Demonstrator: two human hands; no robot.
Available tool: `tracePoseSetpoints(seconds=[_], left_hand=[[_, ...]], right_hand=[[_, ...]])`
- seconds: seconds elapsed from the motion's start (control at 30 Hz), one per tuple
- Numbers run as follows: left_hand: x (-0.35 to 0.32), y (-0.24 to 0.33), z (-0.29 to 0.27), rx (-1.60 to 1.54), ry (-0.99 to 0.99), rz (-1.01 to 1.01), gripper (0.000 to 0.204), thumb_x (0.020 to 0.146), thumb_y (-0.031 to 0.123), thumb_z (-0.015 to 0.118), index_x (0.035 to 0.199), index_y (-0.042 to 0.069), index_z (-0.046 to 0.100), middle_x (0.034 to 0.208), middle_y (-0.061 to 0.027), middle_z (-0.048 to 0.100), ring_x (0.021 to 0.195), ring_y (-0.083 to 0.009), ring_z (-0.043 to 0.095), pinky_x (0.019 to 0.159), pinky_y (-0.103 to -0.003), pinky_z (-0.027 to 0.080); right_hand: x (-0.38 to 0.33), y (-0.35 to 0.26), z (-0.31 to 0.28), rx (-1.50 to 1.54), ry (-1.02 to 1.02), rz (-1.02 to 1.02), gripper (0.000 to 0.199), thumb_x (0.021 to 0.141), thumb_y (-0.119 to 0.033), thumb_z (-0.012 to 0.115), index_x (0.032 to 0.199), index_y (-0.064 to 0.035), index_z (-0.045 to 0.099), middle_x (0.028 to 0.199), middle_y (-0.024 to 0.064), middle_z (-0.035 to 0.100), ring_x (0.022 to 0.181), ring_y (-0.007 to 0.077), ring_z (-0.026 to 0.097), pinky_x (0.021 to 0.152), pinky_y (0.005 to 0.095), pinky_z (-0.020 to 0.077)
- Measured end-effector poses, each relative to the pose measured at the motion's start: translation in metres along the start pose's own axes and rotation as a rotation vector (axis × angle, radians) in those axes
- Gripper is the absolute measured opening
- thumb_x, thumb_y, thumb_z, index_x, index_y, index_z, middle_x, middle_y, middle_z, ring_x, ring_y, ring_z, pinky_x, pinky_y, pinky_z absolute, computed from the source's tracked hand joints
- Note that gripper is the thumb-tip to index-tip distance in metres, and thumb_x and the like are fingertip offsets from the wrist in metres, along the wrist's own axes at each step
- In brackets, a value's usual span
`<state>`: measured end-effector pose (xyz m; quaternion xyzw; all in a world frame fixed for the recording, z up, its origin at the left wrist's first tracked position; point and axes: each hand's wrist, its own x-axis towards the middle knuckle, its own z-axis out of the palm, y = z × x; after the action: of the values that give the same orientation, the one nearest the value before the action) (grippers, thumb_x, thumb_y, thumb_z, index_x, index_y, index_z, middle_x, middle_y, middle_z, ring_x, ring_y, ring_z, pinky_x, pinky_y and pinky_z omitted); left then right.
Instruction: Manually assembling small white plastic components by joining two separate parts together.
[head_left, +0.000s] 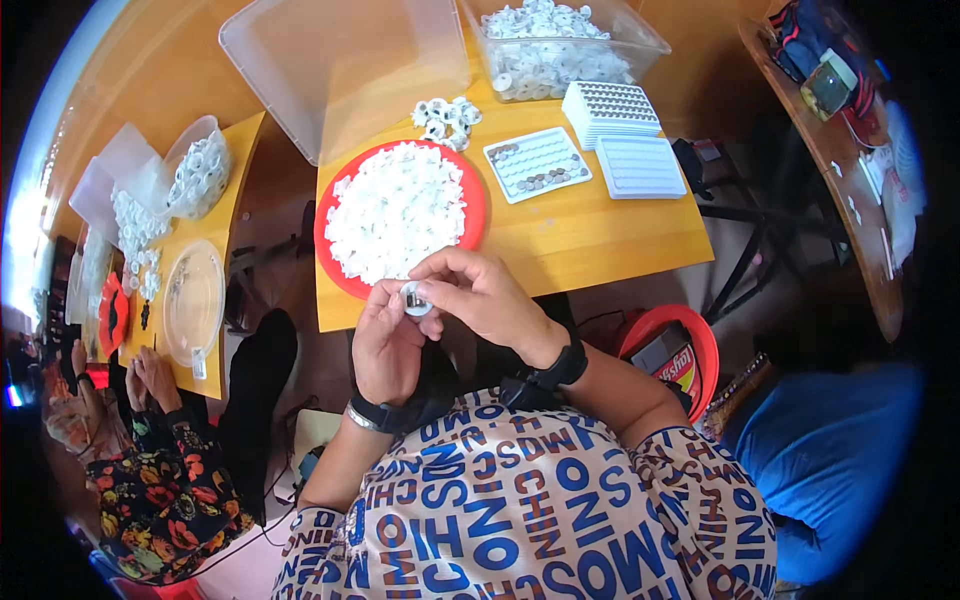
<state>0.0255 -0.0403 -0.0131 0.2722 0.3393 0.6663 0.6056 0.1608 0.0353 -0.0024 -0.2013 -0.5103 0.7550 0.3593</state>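
Observation:
My left hand and my right hand meet just below the table's front edge, both pinching one small white round part. Right above them sits a red plate heaped with small white pieces. Behind the plate lies a small cluster of white ring-shaped parts. A white grid tray with small dark and silver discs in its lower rows rests to the right of the plate.
A stack of white grid trays and one single tray lie at right. Two clear bins stand at the back, one full of white rings. A red bucket sits below. Another person's hands work at the left table.

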Motion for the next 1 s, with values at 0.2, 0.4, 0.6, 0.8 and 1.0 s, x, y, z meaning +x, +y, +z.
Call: tracePoseSetpoints(seconds=[0.2, 0.4, 0.6, 0.8, 1.0], left_hand=[[0.002, -0.001, 0.002, -0.08, -0.002, -0.062, 0.018, 0.097, 0.022, 0.05, 0.101, 0.005, 0.049, 0.087, -0.0088, 0.061, 0.076, -0.0176, 0.061, 0.07, -0.029, 0.049], [0.003, -0.003, -0.003, -0.08, 0.0, -0.06, 0.016, 0.098, 0.022, 0.049, 0.098, 0.006, 0.049, 0.087, -0.0087, 0.06, 0.076, -0.0174, 0.06, 0.071, -0.029, 0.048], [0.004, -0.002, 0.001, -0.084, 0.061, -0.046, 0.015, 0.098, 0.021, 0.047, 0.095, 0.006, 0.048, 0.085, -0.0085, 0.059, 0.074, -0.0168, 0.057, 0.07, -0.029, 0.046], [0.01, -0.004, 0.006, -0.082, 0.101, -0.049, 0.017, 0.1, 0.022, 0.044, 0.092, 0.007, 0.047, 0.085, -0.0079, 0.058, 0.075, -0.0158, 0.055, 0.071, -0.029, 0.046], [0.012, -0.006, 0.004, -0.088, 0.103, -0.057, 0.017, 0.1, 0.023, 0.044, 0.092, 0.008, 0.048, 0.087, -0.0075, 0.058, 0.075, -0.0152, 0.055, 0.07, -0.029, 0.046]], right_hand=[[0.0, 0.001, 0.001, -0.157, 0.04, -0.054, 0.012, 0.09, -0.007, 0.062, 0.098, 0.002, 0.063, 0.071, 0.0024, 0.061, 0.056, 0.0068, 0.056, 0.052, 0.0214, 0.0452], [0.002, 0.009, 0.007, -0.331, 0.115, -0.138, 0.01, 0.089, -0.008, 0.063, 0.093, 0.0008, 0.065, 0.075, 0.006, 0.059, 0.059, 0.0111, 0.058, 0.054, 0.0244, 0.0461], [0.006, 0.014, 0.008, -0.567, 0.175, -0.276, 0.009, 0.086, -0.011, 0.061, 0.087, -0.0027, 0.066, 0.078, 0.0123, 0.06, 0.069, 0.0243, 0.06, 0.063, 0.0335, 0.0476], [0.01, 0.015, 0.006, -0.653, 0.219, -0.298, 0.012, 0.088, -0.013, 0.06, 0.085, -0.003, 0.065, 0.079, 0.0126, 0.061, 0.072, 0.0269, 0.06, 0.064, 0.0356, 0.0477], [0.011, 0.017, 0.005, -0.714, 0.252, -0.336, 0.013, 0.088, -0.014, 0.06, 0.085, -0.0021, 0.065, 0.078, 0.0125, 0.061, 0.072, 0.0266, 0.061, 0.064, 0.0353, 0.0479]])
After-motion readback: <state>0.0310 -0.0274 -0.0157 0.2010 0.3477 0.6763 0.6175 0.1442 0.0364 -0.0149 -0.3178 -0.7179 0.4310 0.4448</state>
